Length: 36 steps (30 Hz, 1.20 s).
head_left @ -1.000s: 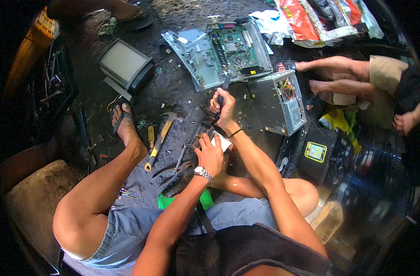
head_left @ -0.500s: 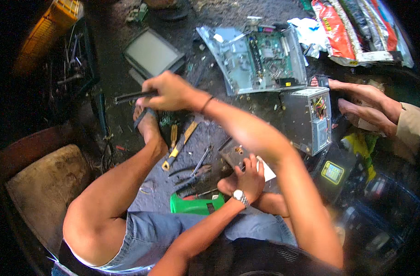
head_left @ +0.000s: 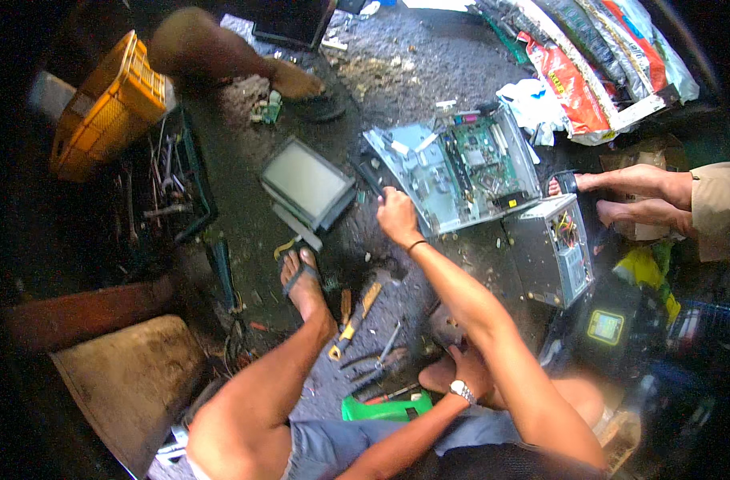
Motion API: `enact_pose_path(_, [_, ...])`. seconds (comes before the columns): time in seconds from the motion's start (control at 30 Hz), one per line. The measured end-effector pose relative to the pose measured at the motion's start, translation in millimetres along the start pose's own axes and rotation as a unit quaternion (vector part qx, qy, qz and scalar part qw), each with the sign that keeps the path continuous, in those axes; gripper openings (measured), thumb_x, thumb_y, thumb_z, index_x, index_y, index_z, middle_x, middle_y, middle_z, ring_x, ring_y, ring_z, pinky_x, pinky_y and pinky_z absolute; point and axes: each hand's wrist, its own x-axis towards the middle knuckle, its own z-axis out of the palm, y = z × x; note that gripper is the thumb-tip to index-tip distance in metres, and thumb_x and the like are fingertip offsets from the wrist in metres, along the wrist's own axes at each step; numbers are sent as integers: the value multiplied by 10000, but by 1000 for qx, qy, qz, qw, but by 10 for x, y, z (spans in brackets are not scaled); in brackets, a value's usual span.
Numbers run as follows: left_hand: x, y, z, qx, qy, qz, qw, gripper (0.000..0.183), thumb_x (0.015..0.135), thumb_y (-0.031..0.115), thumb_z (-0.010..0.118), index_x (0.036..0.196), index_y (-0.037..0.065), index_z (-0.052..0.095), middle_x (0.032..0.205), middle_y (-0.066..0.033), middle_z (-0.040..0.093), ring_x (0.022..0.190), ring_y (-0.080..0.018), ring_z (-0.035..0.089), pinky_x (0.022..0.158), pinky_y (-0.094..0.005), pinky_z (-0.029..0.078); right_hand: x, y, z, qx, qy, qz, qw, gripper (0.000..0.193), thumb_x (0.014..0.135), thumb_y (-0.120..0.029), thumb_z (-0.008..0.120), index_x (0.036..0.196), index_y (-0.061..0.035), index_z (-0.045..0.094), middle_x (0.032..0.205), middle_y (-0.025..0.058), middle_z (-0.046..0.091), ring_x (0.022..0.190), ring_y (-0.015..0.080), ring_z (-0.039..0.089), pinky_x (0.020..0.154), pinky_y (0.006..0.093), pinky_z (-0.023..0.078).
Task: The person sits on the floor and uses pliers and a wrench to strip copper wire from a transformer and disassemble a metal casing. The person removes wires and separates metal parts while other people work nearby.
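My right hand [head_left: 398, 218] is closed round a dark, narrow bar-like tool [head_left: 371, 176], raised beside the near left edge of an opened computer case panel. That metal panel [head_left: 417, 188] carries a green circuit board [head_left: 479, 156]. Low in the middle, my left hand [head_left: 471, 370], with a watch on its wrist, rests by a dark metal piece [head_left: 447, 326]. My right forearm covers part of it, and its fingers are too hidden to read. Left of it lie a yellow-and-black handled tool [head_left: 354, 322], pliers [head_left: 373, 370] and a green plastic piece [head_left: 385, 408].
A computer case [head_left: 547, 250] stands at right, near another person's legs [head_left: 649, 192]. A flat grey-screened panel [head_left: 307, 182] lies beyond my sandalled foot [head_left: 303, 284]. An orange crate [head_left: 113, 108] and a tray of wrenches [head_left: 161, 188] are at left. Another foot [head_left: 297, 80] shows at the back.
My right hand has swung right with the dark tool, from above my foot to beside the case panel. The whole view has shifted, showing more of the back and left.
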Motion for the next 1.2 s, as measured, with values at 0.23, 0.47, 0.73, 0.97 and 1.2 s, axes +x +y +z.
enact_pose_path(0.23, [182, -590, -160, -24, 9, 5, 1000, 574, 935, 306, 537, 1444, 44, 491, 1532, -267, 423, 1341, -394, 450, 961, -679, 387, 327, -137, 640, -188, -84, 58, 977, 256, 992, -162, 477, 1098, 17, 626, 1081, 205, 664, 917, 377, 742, 733, 466, 625])
enact_pose_path(0.47, [354, -605, -133, -54, -5, -35, 998, 562, 964, 306, 528, 1475, 83, 462, 1542, -261, 420, 1384, -414, 424, 1014, -697, 366, -206, -213, -244, 36, -201, 23, 979, 439, 925, -339, 541, 963, 98, 563, 870, 361, 673, 837, 534, 682, 759, 590, 554])
enact_pose_path(0.73, [165, 115, -127, -105, 21, -40, 993, 725, 758, 291, 705, 1428, 76, 533, 1493, -336, 407, 1406, -495, 360, 1062, -698, 332, -982, 363, -3075, -18, -310, -158, 937, 315, 858, -249, 609, 948, 53, 596, 824, 311, 666, 801, 498, 675, 726, 566, 548])
enact_pose_path(0.97, [768, -1190, -292, -277, -11, 23, 960, 502, 751, 57, 559, 1215, 116, 741, 1110, -280, 659, 1106, -441, 609, 1007, -483, 484, -2390, 283, -3742, 80, -72, 128, 986, 412, 833, -373, 731, 1028, -11, 705, 957, 256, 721, 886, 402, 726, 759, 481, 562])
enact_pose_path(1.2, [627, -1217, -161, -363, 16, -27, 931, 456, 757, 70, 624, 1195, 120, 740, 1061, -198, 747, 1005, -323, 716, 909, -396, 532, -3188, 219, -2000, -48, 124, 338, 932, 537, 816, -438, 766, 1008, 55, 678, 937, 253, 721, 1022, 428, 693, 870, 504, 554])
